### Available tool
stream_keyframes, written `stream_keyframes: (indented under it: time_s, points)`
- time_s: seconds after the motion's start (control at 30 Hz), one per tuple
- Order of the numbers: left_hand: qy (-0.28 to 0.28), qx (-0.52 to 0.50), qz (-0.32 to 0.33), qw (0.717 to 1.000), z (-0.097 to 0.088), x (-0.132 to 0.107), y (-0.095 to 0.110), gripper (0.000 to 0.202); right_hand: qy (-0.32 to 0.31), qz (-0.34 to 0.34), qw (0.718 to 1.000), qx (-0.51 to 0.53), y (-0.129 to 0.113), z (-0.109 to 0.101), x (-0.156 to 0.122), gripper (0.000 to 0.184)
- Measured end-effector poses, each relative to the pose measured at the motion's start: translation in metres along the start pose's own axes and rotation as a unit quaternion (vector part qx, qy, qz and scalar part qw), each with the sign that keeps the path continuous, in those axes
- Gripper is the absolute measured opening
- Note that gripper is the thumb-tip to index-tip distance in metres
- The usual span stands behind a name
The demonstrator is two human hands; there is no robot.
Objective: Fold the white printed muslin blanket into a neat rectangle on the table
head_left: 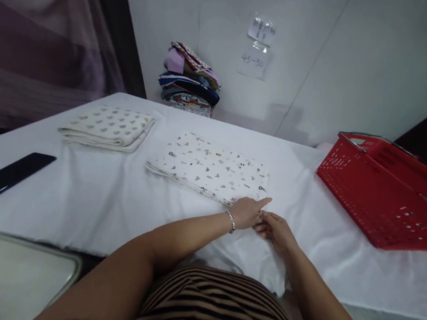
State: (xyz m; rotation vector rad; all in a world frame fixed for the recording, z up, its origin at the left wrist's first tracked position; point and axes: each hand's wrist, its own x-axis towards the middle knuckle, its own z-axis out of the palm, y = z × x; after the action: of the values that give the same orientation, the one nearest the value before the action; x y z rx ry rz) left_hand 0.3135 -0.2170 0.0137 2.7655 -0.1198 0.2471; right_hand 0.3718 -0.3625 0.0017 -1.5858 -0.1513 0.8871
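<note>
A folded white cloth [212, 168] with small printed figures lies flat on the table, in front of me. My left hand [246, 213], with a bracelet at the wrist, is at its near right corner and covers that corner. Its index finger points right, while the other fingers are curled. Close against it, my right hand [277, 231] has its fingers bent together, touching the left fingers. What sits between the fingertips is too small and covered to make out. Farther left rests a thicker folded cream cloth [113, 123] with grey and yellow motifs.
A white sheet covers the table [86, 184]. A black flat object [11, 174] lies at left, and a red plastic basket [387, 195] stands at right. Folded fabrics are stacked [190, 82] by the wall, near paper signs [254, 62]. A pale stool-like surface [14, 275] is at lower left.
</note>
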Motion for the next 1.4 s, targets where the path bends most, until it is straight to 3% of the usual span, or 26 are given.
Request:
stream_keyframes:
  time_s: [0.2, 0.37, 0.47, 0.6, 0.8, 0.9, 1.1, 1.2, 1.4]
  points:
    - [0.007, -0.032, 0.034, 0.999, 0.006, -0.011, -0.006, 0.062, 0.012, 0.014, 1.000, -0.009, -0.004, 0.003, -0.001, 0.019]
    - [0.005, -0.024, 0.085, 0.996, 0.003, -0.023, -0.016, 0.032, 0.013, 0.030, 0.999, -0.015, -0.009, 0.005, -0.001, 0.011]
    - [-0.002, 0.003, 0.093, 0.996, -0.005, -0.033, -0.029, 0.026, 0.033, 0.035, 0.999, -0.021, -0.009, 0.006, -0.002, 0.016]
    - [0.002, 0.030, 0.058, 0.998, -0.021, -0.051, -0.059, 0.024, 0.035, 0.026, 0.999, -0.023, -0.006, 0.005, -0.002, 0.032]
    - [0.059, 0.041, -0.007, 0.997, -0.053, -0.092, -0.120, 0.019, 0.041, -0.005, 0.999, -0.030, -0.002, 0.004, -0.005, 0.072]
    - [0.074, 0.051, -0.037, 0.995, -0.068, -0.112, -0.151, 0.021, 0.038, -0.023, 0.998, -0.041, -0.002, 0.005, -0.007, 0.079]
    - [0.100, 0.066, -0.067, 0.991, -0.079, -0.134, -0.185, 0.027, 0.031, -0.052, 0.989, -0.132, -0.003, 0.000, -0.004, 0.055]
    - [0.104, 0.052, -0.075, 0.990, -0.077, -0.135, -0.189, 0.028, 0.040, -0.059, 0.982, -0.177, -0.002, -0.003, 0.000, 0.043]
    - [0.124, 0.019, -0.104, 0.987, -0.078, -0.128, -0.184, 0.033, 0.047, -0.072, 0.973, -0.213, 0.001, -0.003, 0.002, 0.038]
